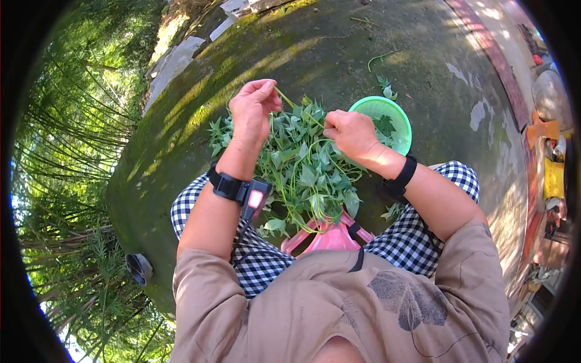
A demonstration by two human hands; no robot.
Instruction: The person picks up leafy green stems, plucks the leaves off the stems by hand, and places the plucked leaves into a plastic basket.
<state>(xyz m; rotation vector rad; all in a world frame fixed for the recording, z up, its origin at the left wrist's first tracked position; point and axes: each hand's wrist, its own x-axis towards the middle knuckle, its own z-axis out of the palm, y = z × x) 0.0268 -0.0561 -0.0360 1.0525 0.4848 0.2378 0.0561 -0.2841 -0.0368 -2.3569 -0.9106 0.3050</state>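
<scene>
Stem (284, 98) pinched, left hand (253, 109), right hand (354, 134), printed shirt (405, 299)

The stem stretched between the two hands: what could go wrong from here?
1. The stem is pinched at both ends, by the left grip and right grip, so it might snap or slip under a hard pull.
2. Pieces could miss the green basin; a leafy sprig already lies just outside its rim.
3. The left wrist device sits close to the leafy pile and might snag a trailing stem.
</scene>
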